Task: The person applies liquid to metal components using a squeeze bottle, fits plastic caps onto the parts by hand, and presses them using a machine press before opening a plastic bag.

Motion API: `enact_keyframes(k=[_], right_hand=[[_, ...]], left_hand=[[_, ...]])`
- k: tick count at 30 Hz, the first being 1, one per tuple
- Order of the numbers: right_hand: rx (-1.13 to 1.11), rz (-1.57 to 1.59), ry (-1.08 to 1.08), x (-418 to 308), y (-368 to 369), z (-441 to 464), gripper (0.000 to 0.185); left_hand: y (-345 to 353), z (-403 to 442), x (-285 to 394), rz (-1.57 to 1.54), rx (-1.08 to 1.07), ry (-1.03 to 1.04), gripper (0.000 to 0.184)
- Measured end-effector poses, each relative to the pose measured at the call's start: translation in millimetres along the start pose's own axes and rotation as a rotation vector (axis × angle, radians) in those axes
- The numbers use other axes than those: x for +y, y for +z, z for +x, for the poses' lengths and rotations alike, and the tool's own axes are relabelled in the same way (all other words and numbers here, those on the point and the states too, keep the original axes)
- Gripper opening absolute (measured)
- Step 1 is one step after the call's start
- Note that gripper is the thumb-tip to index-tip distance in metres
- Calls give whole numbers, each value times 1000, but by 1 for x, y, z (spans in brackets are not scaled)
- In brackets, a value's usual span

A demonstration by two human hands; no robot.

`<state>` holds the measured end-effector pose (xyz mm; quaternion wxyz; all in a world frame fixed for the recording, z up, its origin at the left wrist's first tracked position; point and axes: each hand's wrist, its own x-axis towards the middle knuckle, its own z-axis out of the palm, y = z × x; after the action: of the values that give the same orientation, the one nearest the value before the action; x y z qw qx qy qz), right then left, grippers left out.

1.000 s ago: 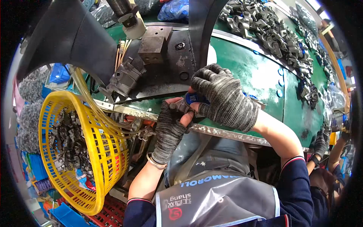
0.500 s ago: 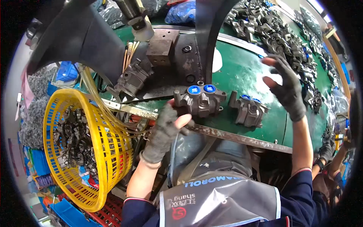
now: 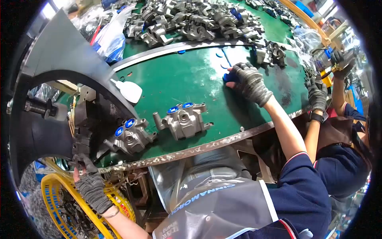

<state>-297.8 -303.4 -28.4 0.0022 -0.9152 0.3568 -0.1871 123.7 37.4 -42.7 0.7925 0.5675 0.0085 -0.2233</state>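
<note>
My right hand (image 3: pixel 251 84), in a grey fingerless glove, is closed on a blue cap (image 3: pixel 229 77) above the green table. At the lower left, my left hand (image 3: pixel 92 187) reaches to a metal part (image 3: pixel 82 144) at the black press, its fingers around the part's lower end. Between my hands, two grey metal castings stand near the table's front edge. The left casting (image 3: pixel 132 137) and the right casting (image 3: pixel 184 120) each have two round blue caps on top. More blue discs (image 3: pixel 220 55) lie beyond my right hand.
Behind a metal rail (image 3: pixel 167 48) is a heap of castings (image 3: pixel 191 20). A white bottle (image 3: pixel 130 91) lies beside the press frame (image 3: pixel 59 51). The yellow basket (image 3: pixel 53 195) stands lower left. At right, a co-worker's gloved hands (image 3: pixel 317 93) are at work.
The view has turned to the right. My left hand has let go of the casting and moved to the press. My right hand, open before, has closed on a blue cap.
</note>
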Motion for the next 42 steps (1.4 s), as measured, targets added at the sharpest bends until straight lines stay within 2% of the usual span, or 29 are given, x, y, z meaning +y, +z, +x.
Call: enact_keyframes(k=[2, 3, 5, 6, 7, 9, 10, 15, 17, 19, 21, 23, 25, 27, 29, 31, 33, 34, 38, 40, 41, 42], right_hand=[[-22, -163, -29, -6, 6, 6, 23], [-21, -156, -33, -5, 9, 7, 23], [92, -283, -130, -3, 17, 10, 16], [130, -247, -106, -4, 18, 12, 14], [135, -243, -106, -6, 17, 14, 14], [-12, -52, 154, -13, 11, 12, 13], [-47, -62, 181, -12, 10, 11, 15], [33, 6, 156, 5, -2, 1, 19], [-31, 61, 87, 10, -4, -7, 24], [-54, 68, 90, 2, -7, -9, 29], [-31, 8, 56, -9, -7, -8, 31], [-43, 11, 59, -15, -4, -3, 31], [-165, -61, 142, -20, 0, 4, 29], [-203, -36, 102, -16, 6, 9, 30], [-154, 38, -140, -10, 12, 12, 30], [-200, 13, -134, -13, 7, 14, 34], [-31, 28, 2, -24, 3, 10, 33], [-59, -24, 77, -27, 6, 10, 31], [44, -52, 78, -28, 20, 9, 24], [28, -60, 32, -33, 12, 16, 21], [238, 46, -106, -37, 15, 21, 20], [251, 145, -107, -50, 14, 32, 20]], left_hand=[[15, -7, 6, -359, 92, -169, 30], [12, -3, 9, -357, 97, -162, 30], [2, 10, 17, -746, -229, -621, 29], [14, 15, 3, -374, -60, -140, 26], [17, 11, 6, -373, -61, -133, 26], [26, -2, 10, -454, -213, -360, 21], [33, -9, 8, -323, -181, -324, 18], [37, -30, 4, -303, -16, -473, 21], [31, -39, 3, -152, 60, -496, 22], [19, -40, -5, -155, -23, -498, 18], [13, -44, -15, -52, 31, -202, 18], [10, -51, -15, -12, -11, -185, 17], [10, -57, -21, 127, 64, -68, 15], [5, -61, -25, 144, 21, -45, 16], [10, -71, -31, 350, -28, 103, 20], [10, -71, -34, 428, -37, 123, 24], [6, -64, -43, 399, 41, 269, 25], [5, -65, -42, 389, 4, 239, 21], [22, -84, -31, 319, -81, 181, 20], [29, -89, -30, 503, -96, 343, 23], [32, -93, -30, 563, -72, 419, 24], [39, -100, -14, 464, -90, 100, 30]])
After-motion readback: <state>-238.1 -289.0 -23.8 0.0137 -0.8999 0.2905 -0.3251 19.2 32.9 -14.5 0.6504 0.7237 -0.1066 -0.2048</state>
